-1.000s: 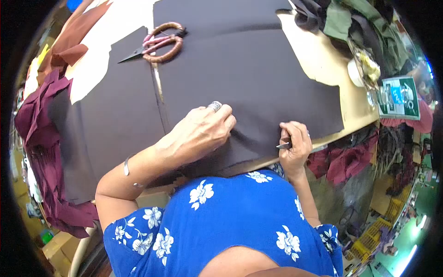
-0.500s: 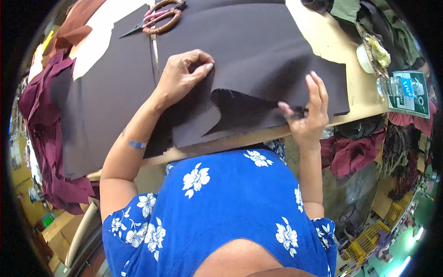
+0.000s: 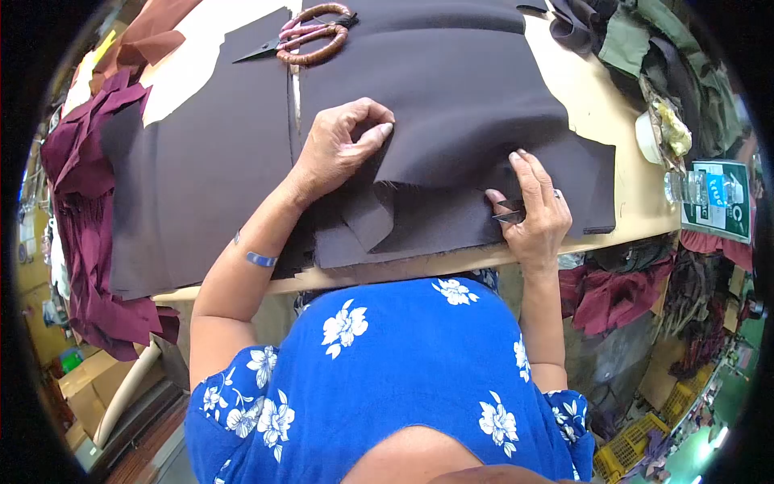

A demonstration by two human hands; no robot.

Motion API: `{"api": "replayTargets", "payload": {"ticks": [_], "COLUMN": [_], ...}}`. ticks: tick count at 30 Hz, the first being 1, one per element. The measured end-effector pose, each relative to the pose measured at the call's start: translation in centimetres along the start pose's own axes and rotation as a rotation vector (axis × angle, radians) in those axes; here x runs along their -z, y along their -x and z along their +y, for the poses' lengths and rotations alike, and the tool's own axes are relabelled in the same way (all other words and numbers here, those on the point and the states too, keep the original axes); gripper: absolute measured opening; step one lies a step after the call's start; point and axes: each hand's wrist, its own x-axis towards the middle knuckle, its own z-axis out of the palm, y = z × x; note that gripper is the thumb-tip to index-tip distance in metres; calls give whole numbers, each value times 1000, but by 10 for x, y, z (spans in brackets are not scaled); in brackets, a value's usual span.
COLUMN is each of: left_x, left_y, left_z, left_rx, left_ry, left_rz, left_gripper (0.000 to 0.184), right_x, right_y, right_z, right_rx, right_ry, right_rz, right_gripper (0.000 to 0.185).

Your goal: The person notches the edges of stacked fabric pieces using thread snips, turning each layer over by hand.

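Dark cloth (image 3: 218, 153) lies in layers over the table, its upper layer lifted and folded back near the front edge. My left hand (image 3: 343, 145) pinches that lifted layer between thumb and fingertips. On the right, my right hand (image 3: 536, 210) holds a small dark metal tool (image 3: 509, 211), perhaps thread snips, between thumb and fingers, with two fingers stretched over the cloth. Scissors (image 3: 310, 36) with wrapped brown handles rest on the cloth at the top, their blades pointing left.
Maroon cloth (image 3: 81, 210) hangs over the table's left side. At the right are a white bowl (image 3: 647, 137), a clear bottle (image 3: 692, 188), a green and white packet (image 3: 730, 218) and green cloth (image 3: 625, 40). Yellow crates (image 3: 633, 444) stand on the floor.
My left hand has moved up and pulled the upper cloth layer back, exposing the layer below. My right hand has lifted some fingers. The scissors appear higher in the view.
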Motion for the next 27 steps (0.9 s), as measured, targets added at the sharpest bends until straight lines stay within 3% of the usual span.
{"api": "replayTargets", "payload": {"ticks": [4, 8, 10, 15, 18, 22, 27], "left_x": [-2, -1, -4, -9, -8, -7, -11], "left_y": [1, 0, -3, -7, -8, -7, -6], "left_z": [-1, 7, 0, -3, 2, 2, -4], "left_rx": [-57, -34, -119, -211, -107, -138, -225], "left_ry": [-101, -149, -123, -100, -112, -112, -101], "left_rz": [14, -18, 25, 51, -15, -15, 56], "left_gripper": [6, 7, 8, 10, 8, 8, 10], "right_x": [-4, -2, -3, -4, -5, -7, 1], "right_y": [3, 4, 3, 5, 5, 7, 3], "right_z": [3, 0, 3, 9, 10, 12, 7], "right_rx": [-18, -52, -75, -74, -75, -61, 48], "right_ry": [16, 11, 5, 5, 6, 16, -14], "right_rz": [16, 21, 34, 25, 30, 41, 3], "right_gripper": [22, 19, 19, 20, 19, 21, 40]}}
